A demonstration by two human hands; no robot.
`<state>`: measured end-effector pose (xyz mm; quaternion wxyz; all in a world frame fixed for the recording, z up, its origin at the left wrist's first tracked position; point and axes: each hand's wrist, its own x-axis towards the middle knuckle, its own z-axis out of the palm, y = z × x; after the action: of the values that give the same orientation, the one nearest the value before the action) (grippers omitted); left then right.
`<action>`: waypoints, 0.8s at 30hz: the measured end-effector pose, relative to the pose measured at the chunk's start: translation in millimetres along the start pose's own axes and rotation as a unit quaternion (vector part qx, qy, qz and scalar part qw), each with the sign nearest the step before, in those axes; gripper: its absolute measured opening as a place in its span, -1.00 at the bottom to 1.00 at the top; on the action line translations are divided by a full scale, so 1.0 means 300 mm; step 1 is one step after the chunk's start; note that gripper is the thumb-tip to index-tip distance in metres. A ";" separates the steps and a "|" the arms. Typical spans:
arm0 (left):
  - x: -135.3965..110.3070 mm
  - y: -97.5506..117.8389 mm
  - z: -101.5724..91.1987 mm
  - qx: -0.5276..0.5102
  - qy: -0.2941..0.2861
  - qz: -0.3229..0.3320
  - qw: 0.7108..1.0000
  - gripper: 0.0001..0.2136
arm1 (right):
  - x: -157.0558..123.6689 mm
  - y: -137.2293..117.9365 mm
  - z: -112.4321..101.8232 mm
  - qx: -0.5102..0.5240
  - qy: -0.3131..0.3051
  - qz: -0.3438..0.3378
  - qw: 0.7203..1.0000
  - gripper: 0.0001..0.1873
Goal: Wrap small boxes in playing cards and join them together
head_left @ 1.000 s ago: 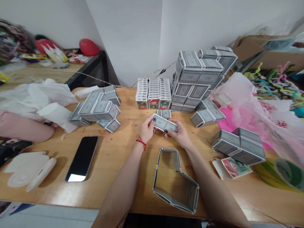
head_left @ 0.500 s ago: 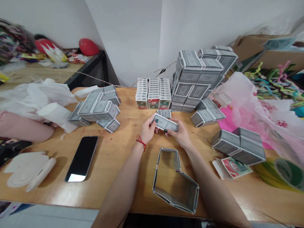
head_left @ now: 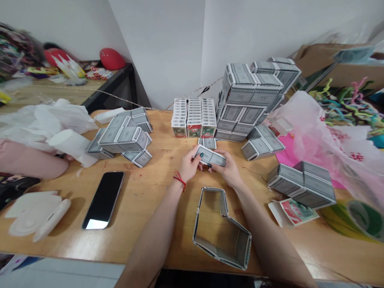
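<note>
Both hands hold a strip of patterned grey-and-white playing cards [head_left: 210,156] above the table. My left hand [head_left: 189,165] is closed on its left end, with the thumb on top. My right hand [head_left: 228,167] grips the right end, fingers partly hidden beneath. Just behind the strip lies a small grey card piece [head_left: 207,143]. Between my forearms stands an open, L-shaped frame of cards [head_left: 220,256], its hollow facing up. Three rows of boxed card decks [head_left: 194,130] stand at the back, beside a tall stack of card-built blocks [head_left: 246,96].
Card-built blocks [head_left: 123,138] also sit left, and others [head_left: 303,184] lie right beside an opened card box [head_left: 300,212] and a yellow-green tape roll [head_left: 339,220]. A phone [head_left: 103,200] and a white case [head_left: 52,220] lie left. Pink plastic bags [head_left: 312,128] cover the right side.
My left hand has shifted slightly right along the card strip, its thumb sliding inward. My right hand stays almost where it was.
</note>
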<state>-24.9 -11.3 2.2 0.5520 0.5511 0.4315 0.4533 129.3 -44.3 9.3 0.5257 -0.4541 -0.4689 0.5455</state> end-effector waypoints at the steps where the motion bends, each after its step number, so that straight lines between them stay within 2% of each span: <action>1: -0.001 -0.001 0.002 0.002 -0.003 -0.003 1.000 -0.50 | 0.000 0.002 -0.001 -0.001 0.000 -0.001 1.000 -0.48; 24: -0.016 0.020 0.022 -0.001 -0.071 -0.015 0.997 -0.49 | 0.003 0.022 -0.015 0.019 -0.007 -0.014 1.000 -0.48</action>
<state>-19.7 -17.4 8.1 0.5887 0.5749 0.3987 0.4049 132.8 -43.2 2.1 0.5389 -0.4333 -0.4684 0.5499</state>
